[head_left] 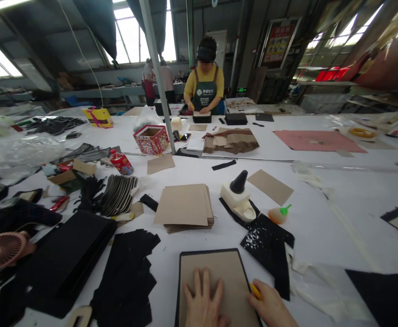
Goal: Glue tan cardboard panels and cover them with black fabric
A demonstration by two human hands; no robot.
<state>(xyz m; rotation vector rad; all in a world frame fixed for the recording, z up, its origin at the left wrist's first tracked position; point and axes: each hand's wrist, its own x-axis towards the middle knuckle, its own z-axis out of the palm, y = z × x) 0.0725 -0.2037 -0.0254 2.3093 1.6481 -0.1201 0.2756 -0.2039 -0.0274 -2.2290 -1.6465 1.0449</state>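
Left hand (204, 302) lies flat, fingers spread, grip pinching nothing, pressed on a tan rectangular cardboard panel (216, 277) edged in black, on the white tabletop (321, 227) at the near edge. Right hand (270, 306), just right of it at the panel's right edge, has its grip pressed together around a small yellow tool (255, 290). Beyond the left hand sits a stack of tan cardboard sheets (184, 206); beyond the right hand, a cream glue dispenser with black cone cap (239, 195).

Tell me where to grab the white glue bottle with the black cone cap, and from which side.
Take the glue bottle around its white body, below the black cone cap, probably from above. It lies tilted on a black sheet; the tapered cap would likely slip, and the cardboard stack sits on its left.
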